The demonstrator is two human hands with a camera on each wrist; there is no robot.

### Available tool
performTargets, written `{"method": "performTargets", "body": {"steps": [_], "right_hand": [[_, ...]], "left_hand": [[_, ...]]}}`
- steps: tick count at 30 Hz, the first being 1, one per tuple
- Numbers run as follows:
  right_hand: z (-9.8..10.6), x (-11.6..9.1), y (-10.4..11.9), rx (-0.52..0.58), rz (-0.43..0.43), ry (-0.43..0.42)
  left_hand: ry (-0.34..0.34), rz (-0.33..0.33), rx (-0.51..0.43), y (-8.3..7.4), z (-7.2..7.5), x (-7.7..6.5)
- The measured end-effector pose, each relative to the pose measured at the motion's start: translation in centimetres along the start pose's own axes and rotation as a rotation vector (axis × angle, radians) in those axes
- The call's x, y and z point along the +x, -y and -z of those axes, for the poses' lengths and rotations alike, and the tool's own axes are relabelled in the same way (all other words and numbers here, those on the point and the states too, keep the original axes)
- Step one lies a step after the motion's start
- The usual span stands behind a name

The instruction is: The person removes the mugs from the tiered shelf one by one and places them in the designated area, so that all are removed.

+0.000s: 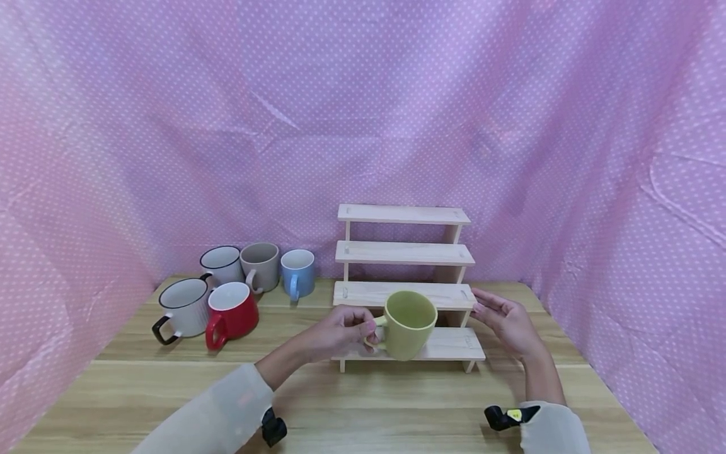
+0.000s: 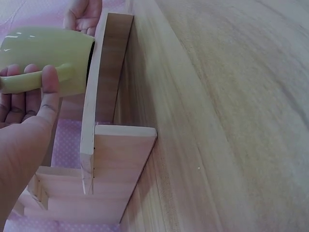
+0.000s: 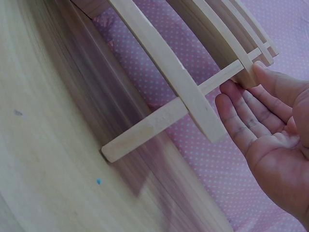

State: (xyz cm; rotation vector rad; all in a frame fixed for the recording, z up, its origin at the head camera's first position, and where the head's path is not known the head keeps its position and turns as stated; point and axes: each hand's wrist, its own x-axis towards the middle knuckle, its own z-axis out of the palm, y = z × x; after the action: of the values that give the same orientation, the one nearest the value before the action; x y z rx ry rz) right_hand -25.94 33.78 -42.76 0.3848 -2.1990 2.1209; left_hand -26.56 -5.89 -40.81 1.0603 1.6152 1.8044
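My left hand [image 1: 343,332] grips the handle of a yellow-green mug [image 1: 409,325], which is upright at the lowest step of a pale wooden stepped rack [image 1: 404,253]. In the left wrist view the base of the mug [image 2: 46,48] is very close to that step; I cannot tell whether they touch. At the rack's right side, my right hand [image 1: 510,325] holds the end of the second step from the bottom. The right wrist view shows its thumb [image 3: 277,79] on top of the board's end and its fingers beneath.
Left of the rack stand several mugs: a light blue one [image 1: 298,274], a taupe one [image 1: 262,266], a red one [image 1: 234,310] and two white ones with black rims, the nearer [image 1: 186,309] having a black handle. Pink dotted cloth [image 1: 363,113] hangs behind the wooden table [image 1: 363,416].
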Motion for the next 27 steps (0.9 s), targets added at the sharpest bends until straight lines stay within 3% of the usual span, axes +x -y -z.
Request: {"method": "performTargets", "body": {"steps": [13, 22, 27], "right_hand": [[-0.1, 0.0, 0.1, 0.005, 0.001, 0.008], [0.0, -0.1, 0.1, -0.036, -0.023, -0.003], [0.1, 0.0, 0.1, -0.04, -0.021, 0.003]], "left_hand": [[-0.047, -0.039, 0.032, -1.5, 0.0, -0.5], [-0.121, -0.07, 0.121, -3.9, 1.4, -1.7], [-0.174, -0.075, 0.117, -5.3, 2.4, -2.8]]}}
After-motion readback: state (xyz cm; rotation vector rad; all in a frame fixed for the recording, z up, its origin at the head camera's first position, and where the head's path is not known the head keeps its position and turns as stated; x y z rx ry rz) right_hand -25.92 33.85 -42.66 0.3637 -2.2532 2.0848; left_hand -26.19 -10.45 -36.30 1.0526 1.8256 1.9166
